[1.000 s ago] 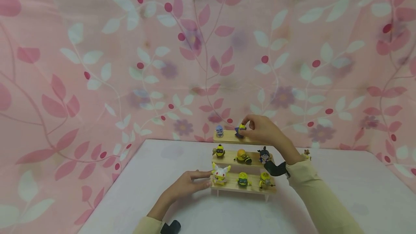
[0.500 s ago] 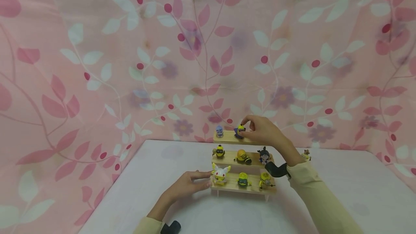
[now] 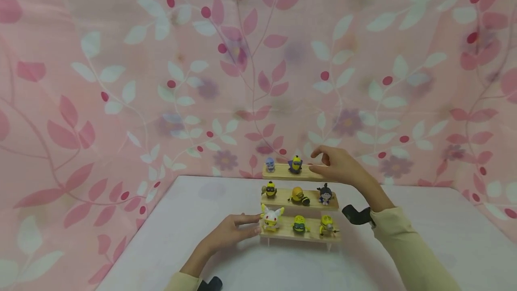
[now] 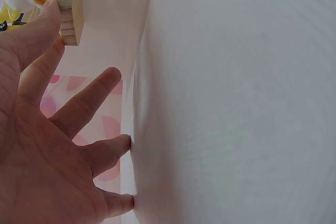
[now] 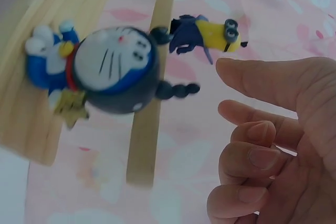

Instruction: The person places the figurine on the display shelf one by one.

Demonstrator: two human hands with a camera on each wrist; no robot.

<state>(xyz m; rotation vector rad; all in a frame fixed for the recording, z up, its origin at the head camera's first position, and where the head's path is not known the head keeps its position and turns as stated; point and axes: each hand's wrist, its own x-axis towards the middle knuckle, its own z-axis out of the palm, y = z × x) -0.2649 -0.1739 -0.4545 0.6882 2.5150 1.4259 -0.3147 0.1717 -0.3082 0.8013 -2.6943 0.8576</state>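
A three-tier wooden display stand [image 3: 282, 235] holds small toy figures. My left hand [image 3: 234, 232] is at its lower left, beside a white figure with yellow ears [image 3: 271, 219]. In the left wrist view, thumb and index fingertips touch the end of the wooden board [image 4: 73, 22]; the other fingers are spread, two reaching the white cloth. On the top tier stands a yellow minion figure with a dark blue cape [image 3: 296, 164]. My right hand [image 3: 343, 165] is just right of it, holding nothing, its thumb apart from the loosely bent fingers.
A small blue figure [image 3: 270, 164] stands at the top left. The middle tier bears several figures, among them a dark-haired, blue-bodied cat figure [image 5: 113, 64], nearest the right wrist camera. Pink floral cloth [image 3: 242, 80] hangs behind the white-covered table [image 3: 194, 210].
The fingers of my right hand have let go of the caped minion and drawn back to the right. The figure stays upright on the top tier. The left hand keeps its place.
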